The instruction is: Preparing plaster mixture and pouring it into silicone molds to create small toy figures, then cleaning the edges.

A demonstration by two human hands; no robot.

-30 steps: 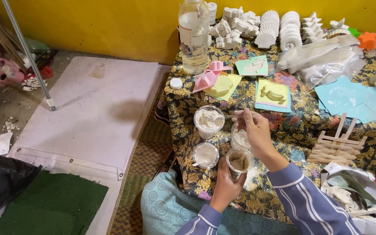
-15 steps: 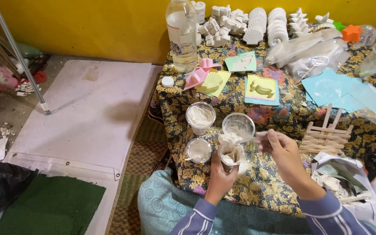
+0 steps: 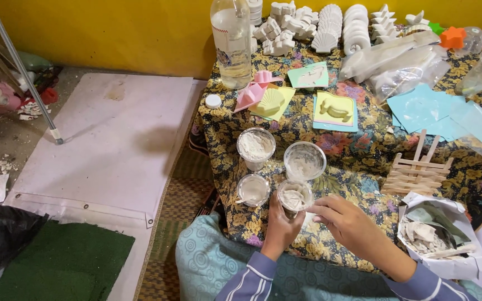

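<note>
Floral tablecloth (image 3: 358, 161) crowded with cups. Left hand (image 3: 281, 226) clamps the paste cup (image 3: 294, 196); right hand (image 3: 348, 223), loosely curled and holding nothing, hovers beside. A nudge could topple the neighbouring powder cup (image 3: 256, 146).

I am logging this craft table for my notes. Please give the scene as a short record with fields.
Left hand: left hand holds a small cup of white paste
Right hand: right hand beside that cup, fingers curled, holding nothing I can see
Other cups: powder cup, emptier cup, paste cup
Behind: bottle, white casts, moulds
Right side: stick rack, paper bag
Surface: flowered cloth
</note>
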